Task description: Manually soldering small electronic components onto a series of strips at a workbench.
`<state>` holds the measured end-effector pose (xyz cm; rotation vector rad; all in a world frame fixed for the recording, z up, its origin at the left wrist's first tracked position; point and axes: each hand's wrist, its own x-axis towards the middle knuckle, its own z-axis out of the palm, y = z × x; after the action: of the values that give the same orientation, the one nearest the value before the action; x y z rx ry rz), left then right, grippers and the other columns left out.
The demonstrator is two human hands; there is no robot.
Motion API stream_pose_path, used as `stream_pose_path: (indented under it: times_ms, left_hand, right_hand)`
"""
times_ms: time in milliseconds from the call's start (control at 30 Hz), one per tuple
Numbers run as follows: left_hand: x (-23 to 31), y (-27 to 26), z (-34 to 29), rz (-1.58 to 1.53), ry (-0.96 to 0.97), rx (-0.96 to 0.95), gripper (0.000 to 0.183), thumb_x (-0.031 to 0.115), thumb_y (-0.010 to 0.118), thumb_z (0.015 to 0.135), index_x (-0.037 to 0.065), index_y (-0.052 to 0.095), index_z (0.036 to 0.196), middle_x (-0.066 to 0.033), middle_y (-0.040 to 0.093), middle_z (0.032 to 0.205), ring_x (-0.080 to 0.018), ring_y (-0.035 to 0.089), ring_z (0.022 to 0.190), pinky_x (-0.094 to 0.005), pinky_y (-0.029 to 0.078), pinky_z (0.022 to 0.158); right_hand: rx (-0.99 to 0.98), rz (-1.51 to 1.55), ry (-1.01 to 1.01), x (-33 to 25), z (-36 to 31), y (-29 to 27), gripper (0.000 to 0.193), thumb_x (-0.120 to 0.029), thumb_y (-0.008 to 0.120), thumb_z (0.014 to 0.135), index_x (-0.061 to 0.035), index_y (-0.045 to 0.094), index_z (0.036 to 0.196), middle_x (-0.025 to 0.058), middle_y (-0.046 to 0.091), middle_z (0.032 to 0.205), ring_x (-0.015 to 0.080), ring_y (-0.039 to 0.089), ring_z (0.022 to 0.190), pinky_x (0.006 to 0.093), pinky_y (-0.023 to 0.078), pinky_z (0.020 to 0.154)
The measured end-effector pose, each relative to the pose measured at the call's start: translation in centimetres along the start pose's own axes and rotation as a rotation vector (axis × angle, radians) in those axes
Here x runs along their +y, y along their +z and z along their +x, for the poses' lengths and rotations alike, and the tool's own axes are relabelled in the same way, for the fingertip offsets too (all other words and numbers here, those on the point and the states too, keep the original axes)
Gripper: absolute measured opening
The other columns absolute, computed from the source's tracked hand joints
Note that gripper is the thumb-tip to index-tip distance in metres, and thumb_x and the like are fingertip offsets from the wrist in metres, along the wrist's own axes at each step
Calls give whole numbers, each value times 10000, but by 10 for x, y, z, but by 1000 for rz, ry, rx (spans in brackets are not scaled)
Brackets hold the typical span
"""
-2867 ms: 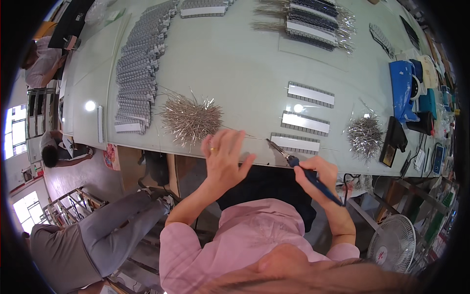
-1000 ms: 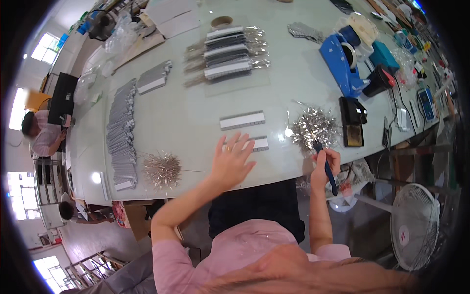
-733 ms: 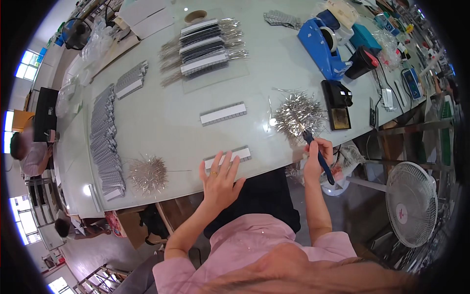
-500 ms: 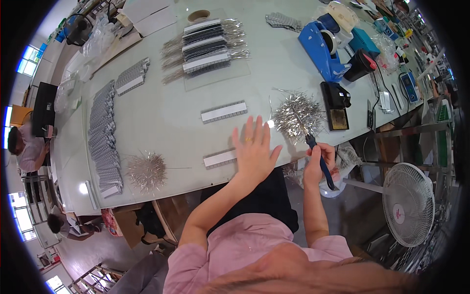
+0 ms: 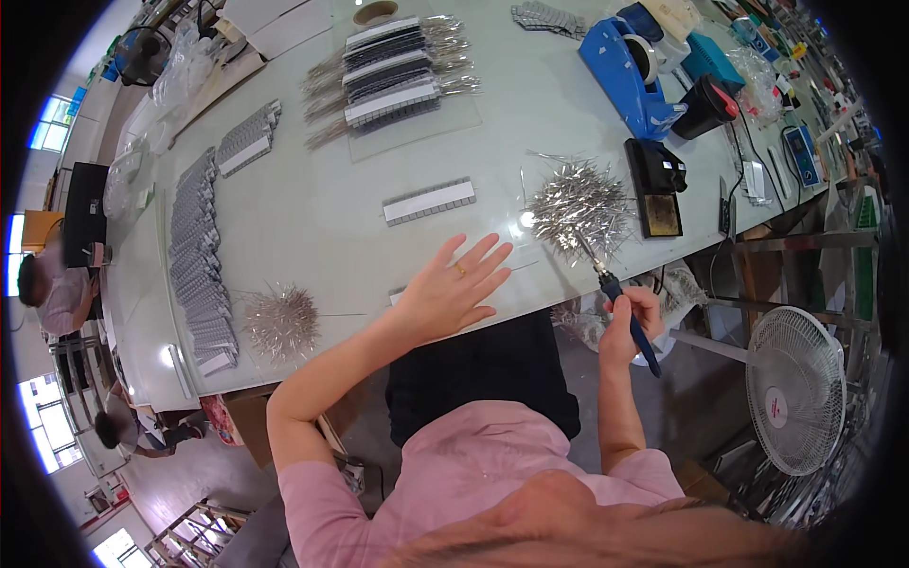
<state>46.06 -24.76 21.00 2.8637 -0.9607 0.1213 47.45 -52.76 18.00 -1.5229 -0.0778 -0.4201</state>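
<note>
My left hand (image 5: 447,295) is spread flat, fingers pointing right, above the bench's near edge. Beneath it lies a white-and-grey segmented strip (image 5: 396,296), mostly hidden by the hand. A similar strip (image 5: 429,202) rests farther back. My right hand (image 5: 632,320) grips a soldering iron (image 5: 612,284) by its dark blue handle. The iron's metal tip reaches the near side of a pile of thin silvery wire pieces (image 5: 582,201). One thin wire extends to the right from near my left fingertips.
Grey segmented strips (image 5: 197,256) line the left side, near a bristly wire bunch (image 5: 281,322). Strips with wire ends (image 5: 388,80) are stacked at the back. Right of the pile stand an iron holder (image 5: 653,166), a blue tape dispenser (image 5: 615,85) and a black cup (image 5: 705,106). A fan (image 5: 795,390) stands beside me.
My left hand has swung left and turned, its fingers now pointing right, and it covers more of the near strip. My right hand with the soldering iron has shifted slightly toward me.
</note>
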Motion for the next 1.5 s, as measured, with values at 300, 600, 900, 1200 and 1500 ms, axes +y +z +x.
stream_pose_path:
  times_ms: [300,600,900,1200,1500]
  left_hand:
    - [32,-10,-51,-88,-331,67,640,348,726,779,172,518,1358,-102,409,1473,-285,347,1381,-511,291,1090]
    - [52,14,-73,-164,-509,139,645,305,726,790,154,506,1377,-139,396,1476,-339,354,1363,-546,268,1085]
    - [46,18,-69,-117,-451,126,617,343,725,785,179,533,1349,-100,431,1447,-292,380,1350,-534,290,1074]
    - [45,21,-69,-45,-420,123,600,371,730,780,196,554,1327,-75,452,1424,-263,387,1342,-519,320,1059]
    - [44,20,-68,-39,-404,120,592,372,721,795,197,550,1334,-77,457,1422,-265,388,1344,-521,331,1052]
  right_hand:
    - [-336,-166,81,-16,-12,-2,137,19,697,787,2,611,892,64,598,803,113,546,689,235,440,649]
    - [-487,-282,-20,-24,-9,19,137,12,743,741,-2,638,829,77,632,731,116,585,625,235,445,558]
    - [-458,-228,232,-22,-14,17,95,-13,715,803,12,629,835,38,625,731,65,552,637,211,437,576]
    - [-441,-249,245,-30,-15,23,97,-27,713,818,6,623,833,23,613,716,49,533,621,200,428,570]
    - [-531,-429,-1,-46,-11,32,149,-41,758,758,-12,632,832,67,632,700,122,584,562,239,452,522]
